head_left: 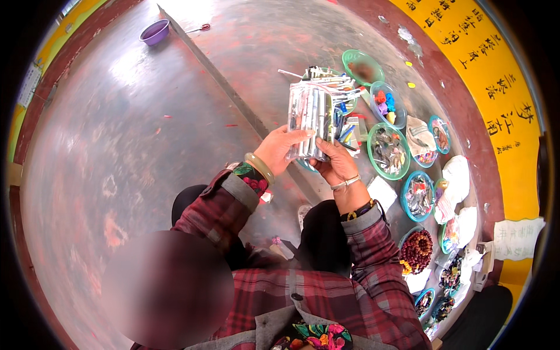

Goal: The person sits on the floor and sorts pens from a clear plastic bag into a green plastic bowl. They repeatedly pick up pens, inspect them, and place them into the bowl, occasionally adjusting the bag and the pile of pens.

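Nearest to us are the plaid sleeves [207, 213], reaching forward above the knees, probably so that the work stays well in sight. The left hand [277, 149] grips the lower left part of a clear pouch [309, 114] of pens, its thumb laid across the front; the other fingers are mostly hidden behind. The right hand [339, 166] pinches the lower right corner, thumb close against the plastic. We judge that two holding points keep this soft pouch flat, and leave its upper part uncovered to view. The pouch is raised before the pile of loose pens [344, 87], though we cannot tell whether they touch. To the right, a green basket [369, 151] holds small packets, perhaps to keep little pieces from scattering. Farthest, a purple basin [156, 38] stands on the floor [192, 116], well apart from the hands.
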Demonstrator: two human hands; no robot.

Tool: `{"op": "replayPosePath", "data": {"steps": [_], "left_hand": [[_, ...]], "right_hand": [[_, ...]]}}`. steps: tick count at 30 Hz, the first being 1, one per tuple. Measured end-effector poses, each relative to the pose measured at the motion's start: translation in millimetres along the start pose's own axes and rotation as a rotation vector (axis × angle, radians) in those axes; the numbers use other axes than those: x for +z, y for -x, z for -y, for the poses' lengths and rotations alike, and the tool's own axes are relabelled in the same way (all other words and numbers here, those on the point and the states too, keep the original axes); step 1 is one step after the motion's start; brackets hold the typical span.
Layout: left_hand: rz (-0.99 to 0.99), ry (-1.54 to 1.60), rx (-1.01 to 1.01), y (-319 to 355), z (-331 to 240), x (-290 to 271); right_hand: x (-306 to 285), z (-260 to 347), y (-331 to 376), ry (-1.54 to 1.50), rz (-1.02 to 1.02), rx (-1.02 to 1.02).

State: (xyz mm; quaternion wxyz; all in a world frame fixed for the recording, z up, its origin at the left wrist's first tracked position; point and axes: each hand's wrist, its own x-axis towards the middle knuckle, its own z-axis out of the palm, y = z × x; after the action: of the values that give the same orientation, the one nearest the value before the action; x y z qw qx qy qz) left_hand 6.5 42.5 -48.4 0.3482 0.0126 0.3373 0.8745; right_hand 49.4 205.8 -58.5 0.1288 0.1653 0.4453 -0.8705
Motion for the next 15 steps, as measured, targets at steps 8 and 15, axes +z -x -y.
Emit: {"op": "replayPosePath", "data": {"steps": [8,15], "left_hand": [[-0.219,-0.14,0.256,10,-58,-30],[-0.557,-0.367,0.234,-11,-91,-119]], "right_hand": [[14,-19,34,0.259,-0.178,-0.206],[11,-49,53,0.614,0.185,0.052]]}}
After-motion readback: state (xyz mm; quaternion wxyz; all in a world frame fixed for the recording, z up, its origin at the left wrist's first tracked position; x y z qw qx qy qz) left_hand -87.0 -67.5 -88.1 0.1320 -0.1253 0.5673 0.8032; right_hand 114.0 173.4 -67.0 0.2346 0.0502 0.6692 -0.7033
